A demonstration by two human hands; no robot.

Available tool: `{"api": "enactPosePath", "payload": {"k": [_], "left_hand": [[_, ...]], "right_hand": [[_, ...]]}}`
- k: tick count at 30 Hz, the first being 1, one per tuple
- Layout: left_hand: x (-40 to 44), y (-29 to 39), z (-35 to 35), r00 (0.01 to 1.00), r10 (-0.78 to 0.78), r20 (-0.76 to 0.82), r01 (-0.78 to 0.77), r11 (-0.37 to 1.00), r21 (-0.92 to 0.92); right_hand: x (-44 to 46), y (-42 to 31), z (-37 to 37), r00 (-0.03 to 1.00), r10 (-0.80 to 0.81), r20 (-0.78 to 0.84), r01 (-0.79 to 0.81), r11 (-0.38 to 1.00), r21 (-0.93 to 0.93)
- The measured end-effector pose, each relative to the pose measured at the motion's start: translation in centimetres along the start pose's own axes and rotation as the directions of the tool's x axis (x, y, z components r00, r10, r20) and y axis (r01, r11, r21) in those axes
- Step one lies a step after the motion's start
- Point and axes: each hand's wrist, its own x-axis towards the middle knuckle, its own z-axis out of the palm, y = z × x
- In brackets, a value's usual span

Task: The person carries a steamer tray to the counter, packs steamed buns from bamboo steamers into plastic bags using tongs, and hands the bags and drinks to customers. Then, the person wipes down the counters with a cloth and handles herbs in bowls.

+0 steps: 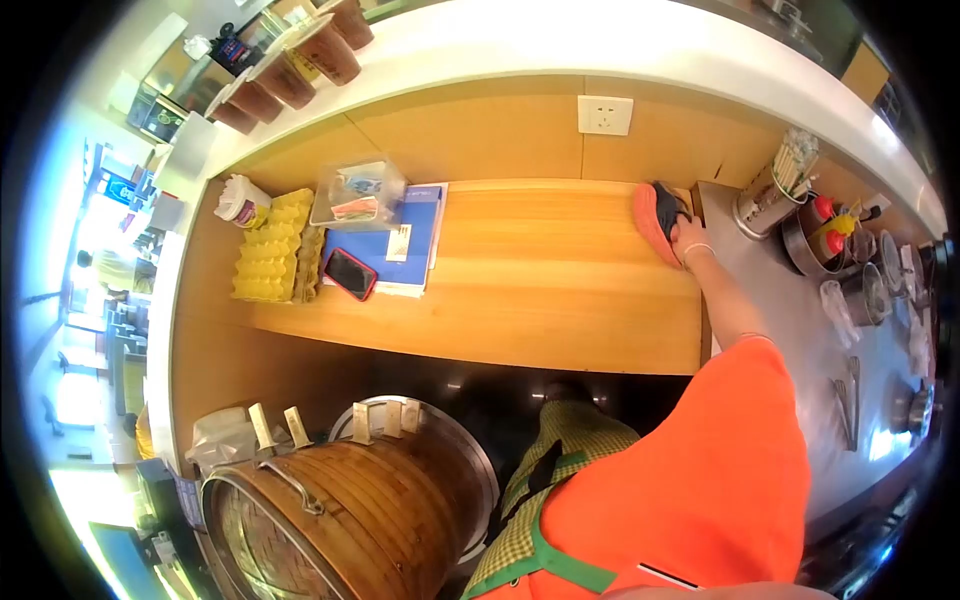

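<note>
My right hand (690, 236) reaches out to the far right end of the wooden counter (540, 270). Its fingers are closed on a folded red and dark grey cloth-like pad (655, 222), which lies against the counter top; its exact kind is not clear. A thin bracelet circles the wrist, and an orange sleeve covers the upper arm. Just right of this hand begins the steel worktop (770, 300). My left hand is out of view.
Egg trays (272, 250), a clear plastic box (362, 195), a blue folder (415, 230) and a phone (350, 273) lie left. Cups (325, 50) line the ledge. A bamboo steamer (370, 510) stands below. Chopstick holder (770, 195), sauce bottles (830, 240) and tongs (848, 405) sit right.
</note>
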Motion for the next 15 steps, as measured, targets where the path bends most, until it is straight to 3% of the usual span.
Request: {"api": "enactPosePath", "payload": {"k": [1,3,5,8,9,10,12,13,14,15], "left_hand": [[0.1,-0.6,-0.6,1.0,0.006,0.0,-0.006,1.0,-0.02],[-0.2,-2.7,-2.1,0.999,0.031,-0.03,-0.034,0.993,-0.111],[-1.9,-4.4,-5.2,0.99,0.083,-0.113,-0.104,0.975,-0.196],[-4.2,-3.6,-7.6,0.918,0.268,-0.291,-0.305,0.948,-0.088],[-3.3,-4.3,-7.4,0.888,0.412,-0.207,-0.419,0.908,0.01],[-3.1,-3.3,-7.4,0.851,0.497,-0.17,-0.508,0.861,-0.025],[-3.3,-4.3,-8.1,0.788,0.598,-0.149,-0.616,0.773,-0.155],[-2.8,-4.6,-7.9,0.767,0.621,-0.16,-0.64,0.727,-0.248],[-3.0,-5.3,-8.4,0.755,0.63,-0.182,-0.655,0.711,-0.258],[-3.0,-5.3,-8.4,0.74,0.642,-0.198,-0.671,0.692,-0.266]], "right_hand": [[-1.7,0.3,0.1,1.0,-0.017,-0.01,0.016,0.999,-0.052],[-5.6,-2.0,0.7,0.991,0.013,-0.131,-0.007,0.999,0.043],[-8.8,-1.3,3.6,0.993,-0.109,-0.039,0.11,0.994,0.0],[-12.0,0.7,7.6,0.95,-0.281,0.138,0.3,0.943,-0.146],[-14.5,0.3,6.6,0.958,-0.206,0.201,0.241,0.956,-0.168],[-16.9,-0.3,5.7,0.956,-0.129,0.262,0.184,0.963,-0.197],[-22.8,-0.7,6.8,0.993,-0.069,0.096,0.064,0.997,0.051],[-23.1,0.4,8.2,0.975,-0.18,0.13,0.174,0.983,0.056],[-29.3,-2.2,2.0,0.918,-0.273,0.287,0.265,0.962,0.07],[-28.9,-1.0,3.6,0.921,-0.284,0.266,0.276,0.959,0.067]]}}
